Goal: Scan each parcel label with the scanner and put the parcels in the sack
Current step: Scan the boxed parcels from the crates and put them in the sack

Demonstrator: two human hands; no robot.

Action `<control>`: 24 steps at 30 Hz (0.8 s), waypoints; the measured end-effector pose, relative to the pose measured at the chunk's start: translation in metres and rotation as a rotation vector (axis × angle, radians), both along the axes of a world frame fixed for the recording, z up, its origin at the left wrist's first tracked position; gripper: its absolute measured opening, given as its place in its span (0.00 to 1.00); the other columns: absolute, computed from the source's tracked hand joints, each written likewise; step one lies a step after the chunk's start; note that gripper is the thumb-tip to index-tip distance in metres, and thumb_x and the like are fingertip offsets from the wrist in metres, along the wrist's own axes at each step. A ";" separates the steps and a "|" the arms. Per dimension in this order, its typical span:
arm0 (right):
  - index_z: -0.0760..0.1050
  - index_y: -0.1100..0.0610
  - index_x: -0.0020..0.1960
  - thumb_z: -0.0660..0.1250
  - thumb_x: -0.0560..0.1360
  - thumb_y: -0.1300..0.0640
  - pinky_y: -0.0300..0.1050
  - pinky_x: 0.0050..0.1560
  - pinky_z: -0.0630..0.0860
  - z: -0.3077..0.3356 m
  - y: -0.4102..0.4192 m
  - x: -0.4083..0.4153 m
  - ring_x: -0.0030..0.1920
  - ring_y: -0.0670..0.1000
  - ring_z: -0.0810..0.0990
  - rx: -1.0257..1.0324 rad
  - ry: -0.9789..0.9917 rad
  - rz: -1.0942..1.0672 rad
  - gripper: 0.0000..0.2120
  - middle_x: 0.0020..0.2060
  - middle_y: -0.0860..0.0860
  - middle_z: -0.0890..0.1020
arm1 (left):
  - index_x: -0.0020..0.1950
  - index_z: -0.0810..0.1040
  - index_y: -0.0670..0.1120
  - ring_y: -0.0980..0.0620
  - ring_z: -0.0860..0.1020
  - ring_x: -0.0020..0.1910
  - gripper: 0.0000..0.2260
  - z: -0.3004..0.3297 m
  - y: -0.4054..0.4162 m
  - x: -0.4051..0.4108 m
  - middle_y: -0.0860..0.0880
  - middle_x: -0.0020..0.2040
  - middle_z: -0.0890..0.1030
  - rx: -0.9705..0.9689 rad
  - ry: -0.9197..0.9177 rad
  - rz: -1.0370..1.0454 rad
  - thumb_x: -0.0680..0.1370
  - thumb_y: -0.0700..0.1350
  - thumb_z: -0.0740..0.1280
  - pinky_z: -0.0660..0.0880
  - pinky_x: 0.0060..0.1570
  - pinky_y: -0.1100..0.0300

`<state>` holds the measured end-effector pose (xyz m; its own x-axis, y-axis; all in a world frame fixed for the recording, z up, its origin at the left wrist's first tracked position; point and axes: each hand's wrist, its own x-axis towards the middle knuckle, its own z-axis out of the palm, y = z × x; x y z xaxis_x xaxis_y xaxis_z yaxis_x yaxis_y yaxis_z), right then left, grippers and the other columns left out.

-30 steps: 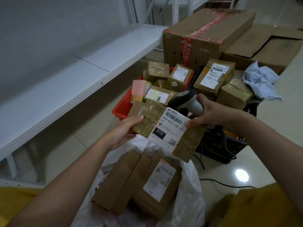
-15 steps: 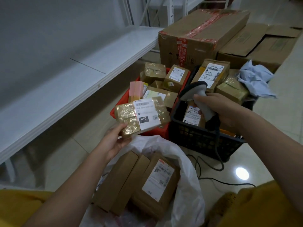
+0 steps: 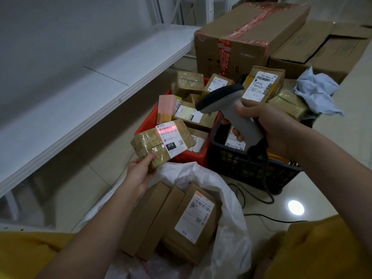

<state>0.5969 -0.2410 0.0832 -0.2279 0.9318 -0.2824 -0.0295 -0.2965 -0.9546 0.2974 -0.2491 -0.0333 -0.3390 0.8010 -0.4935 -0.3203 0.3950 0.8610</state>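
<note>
Scanning has begun: the scanner [image 3: 227, 109], gripped by the right hand [image 3: 269, 125], now beams red across the label [image 3: 171, 135]. Left hand [image 3: 141, 172] grips the parcel [image 3: 161, 143]; sack [image 3: 227, 228] next.

Two bare forearms, no sleeves reaching wrists. Left hand [image 3: 141, 174] and right hand [image 3: 275, 127] without gloves, rings or watch. Mustard-yellow garment [image 3: 322, 250] at near left and near right edges.

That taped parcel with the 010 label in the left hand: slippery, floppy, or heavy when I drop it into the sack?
The taped parcel looks wrapped all over in glossy clear tape, so it may be slick. Its edges stay straight, so probably stiff, not floppy. The left hand holds it up by one corner alone, suggesting it is fairly light.
</note>
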 end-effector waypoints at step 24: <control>0.72 0.65 0.65 0.68 0.77 0.63 0.37 0.28 0.76 -0.076 -0.015 -0.011 0.28 0.47 0.76 -0.431 0.020 -0.294 0.18 0.41 0.57 0.80 | 0.56 0.77 0.44 0.45 0.80 0.49 0.12 0.031 -0.028 -0.039 0.44 0.49 0.80 -0.190 0.070 -0.302 0.76 0.48 0.70 0.78 0.54 0.49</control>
<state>0.5860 -0.2564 0.0068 0.0172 0.7573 -0.6528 -0.1876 -0.6389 -0.7461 0.2589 -0.2774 -0.0020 -0.1388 0.7665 -0.6271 -0.1077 0.6178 0.7790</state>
